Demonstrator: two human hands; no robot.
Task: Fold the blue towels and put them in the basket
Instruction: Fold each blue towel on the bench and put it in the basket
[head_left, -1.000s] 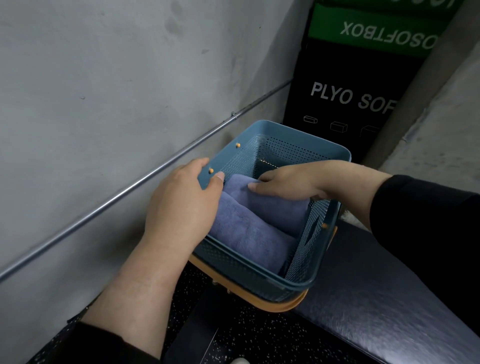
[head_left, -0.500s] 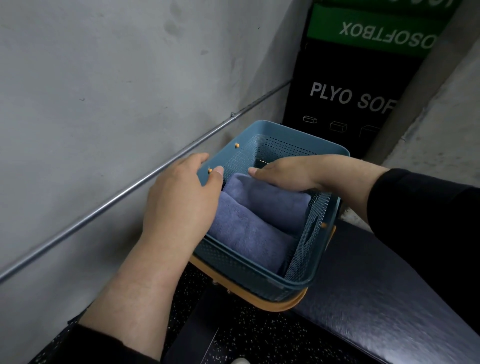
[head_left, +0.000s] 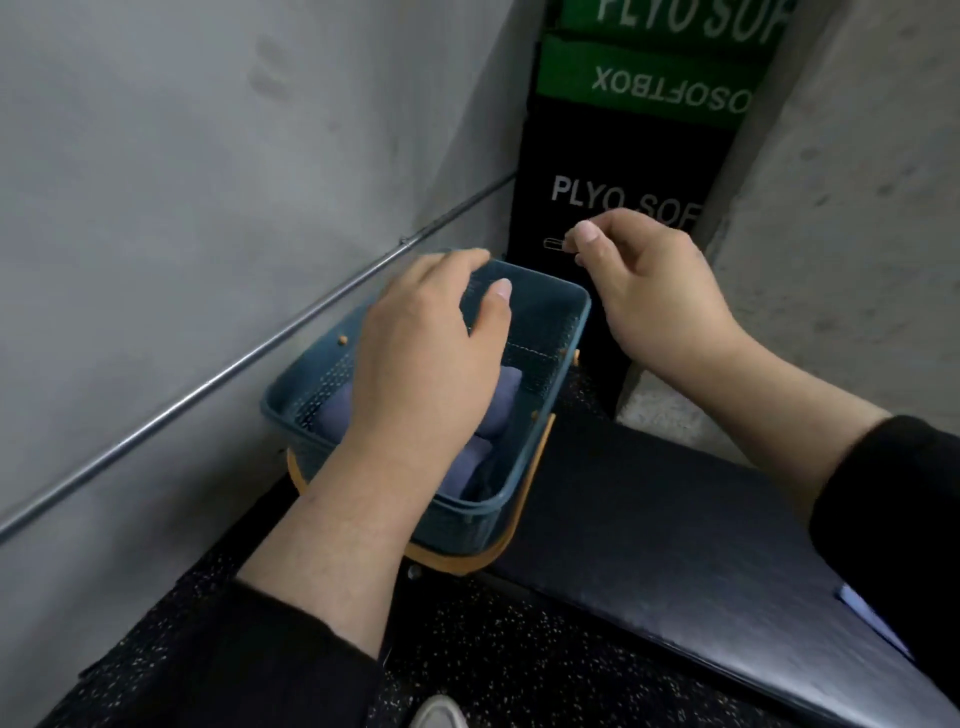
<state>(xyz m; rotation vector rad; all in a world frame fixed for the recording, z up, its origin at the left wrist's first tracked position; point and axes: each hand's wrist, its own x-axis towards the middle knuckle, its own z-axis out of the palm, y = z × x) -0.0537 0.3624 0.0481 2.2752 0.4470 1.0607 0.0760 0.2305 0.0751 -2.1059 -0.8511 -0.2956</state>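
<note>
A teal perforated basket (head_left: 558, 312) with an orange handle stands on the floor by the wall. Folded blue towels (head_left: 503, 396) lie inside it, mostly hidden under my left arm. My left hand (head_left: 423, 353) reaches across the basket; its fingers curl over the far left rim and the thumb lies against the inside of that wall. Above and beyond the basket's right corner my right hand (head_left: 652, 288) is raised with loosely curled fingers and holds nothing.
A grey wall with a metal pipe (head_left: 260, 353) runs along the left. A black and green plyo soft box (head_left: 623, 156) stands behind the basket. A dark padded bench (head_left: 675, 519) lies to the right, with speckled floor (head_left: 493, 649) below it.
My right hand has lifted off the towels and out of the basket. My left hand has shifted from the near left rim to the far rim. The view has tilted upward.
</note>
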